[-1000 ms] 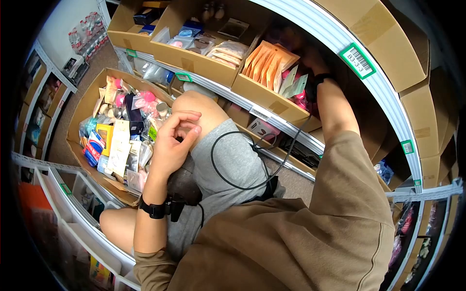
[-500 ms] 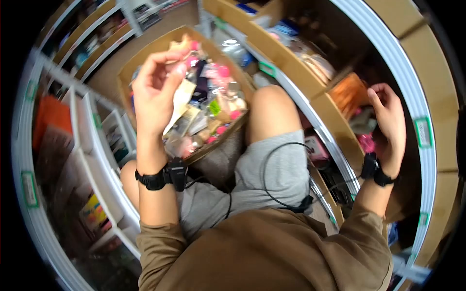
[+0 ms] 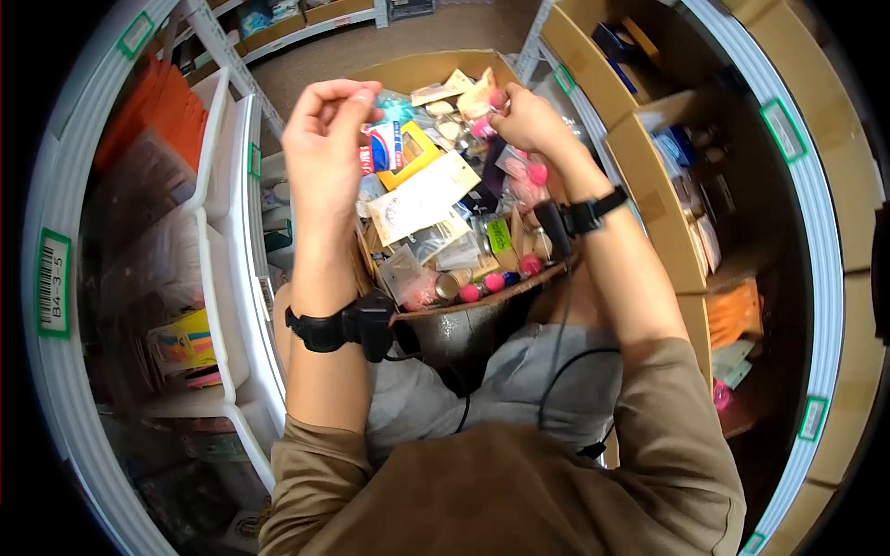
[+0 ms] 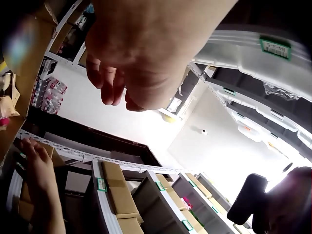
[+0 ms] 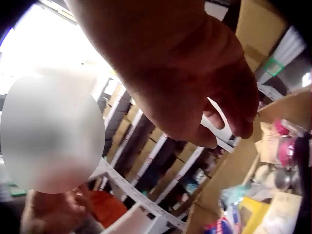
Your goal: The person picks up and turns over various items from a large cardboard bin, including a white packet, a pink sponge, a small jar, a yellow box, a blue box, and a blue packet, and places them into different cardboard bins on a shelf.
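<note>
Brimming cardboard box (image 3: 417, 70), loosely piled

Overlapping packets (image 3: 422, 199) crowd its middle; we judge that a sideways brush could send some sliding, because they lie so loosely. The box sits below both hands: the right hand (image 3: 538, 125), fingers loosely bent, is by a pink item (image 3: 482, 128), contact unclear to us; the left hand (image 3: 324, 139), slackly curled, hangs at the left side. We see neither holding anything.

cardboard box (image 3: 408, 72) | open-topped, upright | full of mixed packages (image 3: 422, 199) | between shelves (image 3: 828, 306)
</note>
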The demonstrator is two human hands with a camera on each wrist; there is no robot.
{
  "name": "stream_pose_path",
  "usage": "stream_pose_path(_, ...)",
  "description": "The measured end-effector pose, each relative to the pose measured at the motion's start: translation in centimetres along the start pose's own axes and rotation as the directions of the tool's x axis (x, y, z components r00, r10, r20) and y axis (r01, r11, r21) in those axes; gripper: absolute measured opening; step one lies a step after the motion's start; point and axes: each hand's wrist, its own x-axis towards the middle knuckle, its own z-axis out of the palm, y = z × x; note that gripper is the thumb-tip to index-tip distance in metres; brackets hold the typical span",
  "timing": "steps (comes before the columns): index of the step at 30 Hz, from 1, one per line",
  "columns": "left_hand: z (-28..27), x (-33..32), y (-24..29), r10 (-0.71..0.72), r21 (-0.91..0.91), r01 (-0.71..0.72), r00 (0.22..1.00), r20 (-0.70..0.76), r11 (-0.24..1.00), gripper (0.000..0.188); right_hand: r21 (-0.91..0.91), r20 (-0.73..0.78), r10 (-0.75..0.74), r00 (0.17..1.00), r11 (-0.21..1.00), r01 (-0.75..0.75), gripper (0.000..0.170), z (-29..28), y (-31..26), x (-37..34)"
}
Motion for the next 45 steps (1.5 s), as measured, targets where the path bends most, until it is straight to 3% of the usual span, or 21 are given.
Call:
stream_pose_path(6, -0.2, 1.9, -0.5, -0.094, -0.003, 0.094, 0.996, 0.006, 0.996, 0.008, -0.140, 0.062, 0.159, 0.985, 0.979, -0.149, 0.064, 7.7, 1.5, 12.0)
stream_pose_path(12, -0.7, 3.7, -1.7, -0.155, -0.008, 0.155, 0.988, -0.008, 0.988, 0.007, -0.139, -0.007, 0.181, 0.983, 0.974, -0.180, 0.058, 9.3, 0.5, 15.8)
stream_pose_path(14, -0.9, 4.3, -2.1, -0.226, -0.054, 0.224, 0.974, -0.024, 0.973, 0.005, -0.206, 0.036, 0.270, 0.962, 0.944, -0.257, 0.057, 9.5, 0.6, 17.2)
stream_pose_path(15, -1.0, 4.5, -2.2, -0.244, -0.068, 0.242, 0.969, -0.027, 0.968, 0.005, -0.234, -0.068, 0.238, 0.969, 0.940, -0.248, 0.051, 10.6, 1.1, 17.6)
stream_pose_path(16, -1.0, 4.7, -2.3, -0.239, -0.068, 0.236, 0.971, -0.028, 0.969, 0.005, -0.233, -0.072, 0.233, 0.970, 0.941, -0.244, 0.051, 11.2, 1.9, 18.2)
stream_pose_path(18, -1.0, 4.8, -2.5, -0.270, -0.098, 0.266, 0.962, -0.029, 0.959, 0.004, -0.118, -0.159, 0.168, 0.973, 0.975, -0.188, 0.046, 11.6, 2.5, 18.7)
stream_pose_path(19, -1.0, 4.8, -2.5, -0.274, -0.083, 0.271, 0.961, -0.035, 0.959, 0.005, -0.096, -0.274, 0.108, 0.955, 0.986, -0.139, 0.038, 12.1, 2.9, 18.7)
stream_pose_path(20, -1.0, 4.9, -2.6, -0.273, -0.081, 0.270, 0.961, -0.036, 0.959, 0.005, -0.095, -0.274, 0.107, 0.956, 0.986, -0.138, 0.038, 11.8, 2.7, 18.3)
stream_pose_path(21, -1.0, 4.8, -2.6, -0.274, -0.061, 0.271, 0.961, -0.038, 0.961, 0.006, 0.107, -0.265, 0.106, 0.958, 0.991, -0.080, 0.035, 10.9, 2.3, 17.8)
stream_pose_path(22, -0.9, 4.8, -2.6, -0.273, -0.040, 0.272, 0.961, -0.039, 0.962, 0.006, 0.305, -0.257, 0.104, 0.961, 0.952, -0.021, 0.033, 9.8, 1.9, 17.1)
stream_pose_path(24, -1.1, 4.8, -3.1, -0.279, -0.026, 0.278, 0.960, -0.039, 0.960, 0.009, 0.383, -0.274, 0.009, 0.962, 0.918, 0.101, 0.028, 7.4, 1.7, 15.5)
stream_pose_path(26, -1.0, 4.5, -3.5, -0.287, -0.009, 0.287, 0.958, -0.031, 0.958, 0.012, 0.640, -0.207, -0.019, 0.978, 0.754, 0.150, 0.024, 2.6, -0.8, 10.0)
stream_pose_path(28, -0.7, 4.0, -4.0, -0.287, 0.145, 0.288, 0.957, -0.029, 0.946, 0.026, 0.764, -0.148, -0.058, 0.987, 0.627, 0.152, 0.020, -1.4, -2.0, 5.0)
stream_pose_path(29, -0.9, 4.0, -5.8, -0.165, 0.256, 0.157, 0.986, 0.012, 0.954, 0.035, 0.816, -0.180, -0.067, 0.981, 0.547, 0.187, 0.020, -2.7, -1.9, 3.0)
stream_pose_path(30, -0.3, 3.7, -5.7, -0.168, 0.248, 0.157, 0.985, 0.025, 0.956, 0.035, 0.858, -0.214, -0.074, 0.974, 0.463, 0.223, 0.020, -3.9, -1.7, 1.2)
stream_pose_path(32, 1.1, 2.7, -5.0, -0.264, 0.228, 0.223, 0.949, 0.169, 0.948, 0.038, 0.918, -0.214, -0.038, 0.976, 0.333, 0.214, 0.024, -5.4, -1.1, -1.4)
stream_pose_path(33, 2.0, 2.1, -4.3, -0.287, 0.100, 0.270, 0.917, 0.276, 0.958, 0.034, 0.933, -0.231, -0.024, 0.973, 0.276, 0.229, 0.024, -5.6, -0.9, -2.4)
stream_pose_path(34, 2.4, 1.8, -3.9, -0.295, 0.104, 0.276, 0.911, 0.288, 0.956, 0.034, 0.946, -0.246, -0.005, 0.969, 0.216, 0.241, 0.024, -5.5, -0.8, -3.1)
stream_pose_path(36, 2.8, 1.0, -3.5, -0.377, 0.133, 0.357, 0.806, 0.456, 0.925, 0.029, 0.944, -0.273, 0.016, 0.962, 0.199, 0.265, 0.023, -4.9, -0.4, -3.5)
stream_pose_path(42, 4.2, -0.7, -3.8, -0.368, 0.116, 0.353, 0.822, 0.435, 0.928, 0.029, 0.957, -0.285, -0.002, 0.958, 0.048, 0.285, 0.031, -4.3, 0.8, -3.3)
stream_pose_path(45, 3.2, -0.6, -6.2, -0.199, 0.121, 0.167, 0.920, 0.339, 0.979, 0.028, 0.952, -0.296, -0.012, 0.955, 0.083, 0.296, 0.046, -3.6, -0.3, -3.3)
